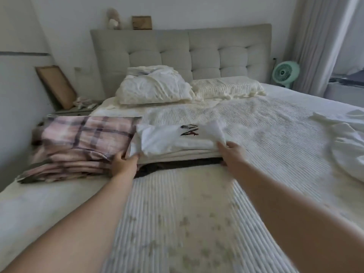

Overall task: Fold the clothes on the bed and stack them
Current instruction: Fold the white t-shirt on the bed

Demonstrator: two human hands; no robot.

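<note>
A folded white T-shirt [169,138] with dark lettering lies on top of a low stack of folded clothes in the middle of the bed; a dark garment [177,164] shows at the stack's bottom. My left hand [124,162] grips the shirt's near left corner. My right hand [231,151] holds its near right corner, fingers curled into the cloth. To the left lies a folded pink plaid garment [78,142]. An unfolded white garment [346,144] is spread at the right edge of the bed.
The bed [266,138] has a ribbed cream cover. Two pillows [153,87] lean at the padded headboard [197,50]. A green fan [285,72] stands at the right, a leaning frame [57,85] and a nightstand at the left.
</note>
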